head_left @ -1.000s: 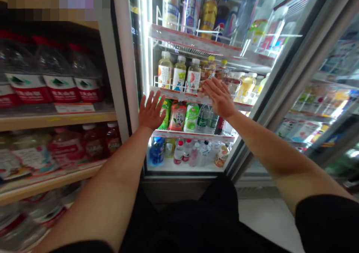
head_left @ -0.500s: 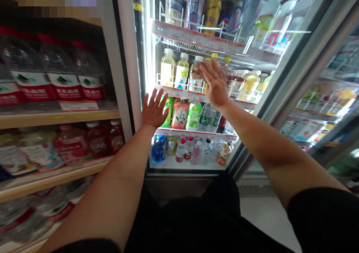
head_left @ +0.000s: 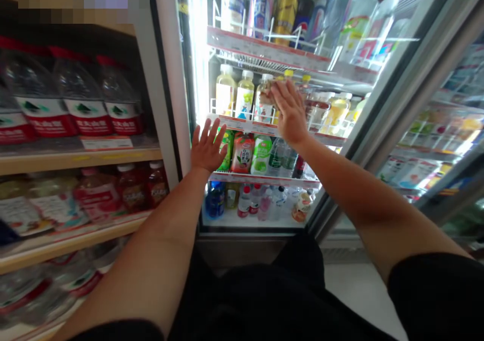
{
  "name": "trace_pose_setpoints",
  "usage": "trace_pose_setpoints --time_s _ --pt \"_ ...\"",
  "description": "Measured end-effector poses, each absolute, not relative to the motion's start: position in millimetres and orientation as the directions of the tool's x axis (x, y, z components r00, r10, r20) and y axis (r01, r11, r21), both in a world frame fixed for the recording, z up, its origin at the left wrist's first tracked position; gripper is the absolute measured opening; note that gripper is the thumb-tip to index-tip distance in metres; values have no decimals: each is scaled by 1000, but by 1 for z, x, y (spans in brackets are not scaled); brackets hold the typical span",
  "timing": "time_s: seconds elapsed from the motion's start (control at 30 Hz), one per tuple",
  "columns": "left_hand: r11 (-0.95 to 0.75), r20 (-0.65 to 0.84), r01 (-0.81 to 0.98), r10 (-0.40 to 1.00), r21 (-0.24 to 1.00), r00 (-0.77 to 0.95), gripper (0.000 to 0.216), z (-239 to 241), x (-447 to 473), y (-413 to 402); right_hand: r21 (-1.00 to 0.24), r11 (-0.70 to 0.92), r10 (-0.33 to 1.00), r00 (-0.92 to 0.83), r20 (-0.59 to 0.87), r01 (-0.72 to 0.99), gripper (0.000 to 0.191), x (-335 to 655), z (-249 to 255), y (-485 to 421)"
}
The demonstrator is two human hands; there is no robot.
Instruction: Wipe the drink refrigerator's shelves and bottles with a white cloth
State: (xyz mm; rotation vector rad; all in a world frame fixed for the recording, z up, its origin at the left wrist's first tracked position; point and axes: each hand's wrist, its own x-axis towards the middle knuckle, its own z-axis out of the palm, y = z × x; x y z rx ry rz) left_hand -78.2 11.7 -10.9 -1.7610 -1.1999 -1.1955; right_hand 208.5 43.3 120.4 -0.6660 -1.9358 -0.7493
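My left hand is raised with its fingers spread, in front of the left edge of a lit drinks fridge. Just beyond its fingers stand a green bottle and a red-labelled bottle. My right hand is higher, before the middle shelf, its fingers stretched out flat and tilted to the left. A blurred brownish patch shows beside its fingertips, over a pale bottle; I cannot tell whether it is a cloth or a reflection. Part of the yellow-capped bottle shows above this hand.
To the left, wooden shelves carry large red-capped water bottles and smaller drinks. A metal door frame runs diagonally on the right, with another stocked fridge behind it. Cans and bottles fill the upper fridge shelf. Pale floor shows below right.
Both hands keep nearly the same place and pose. The right fingers have shifted very slightly, and the view has moved a little.
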Motion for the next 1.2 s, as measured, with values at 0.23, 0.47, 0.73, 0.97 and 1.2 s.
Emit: trace_pose_setpoints --time_s 0.23,0.47,0.73,0.97,1.2 --pt "-337 933 941 325 -40 156 58 -12 -80 13 297 706 164 -557 814 642 63 217 122 41" --pt "-351 932 936 330 -25 149 60 -12 -79 11 343 687 193 -615 764 641 63 208 122 34" --pt "-346 933 938 327 -28 148 60 -12 -79 12 270 639 201 -495 845 720 63 192 134 37" --pt "-370 925 929 352 -3 143 61 -11 -78 9 391 731 222 -737 639 559 59 184 117 18" --pt "-371 923 929 362 15 130 60 -10 -77 10 264 667 223 -526 821 696 60 208 122 29"
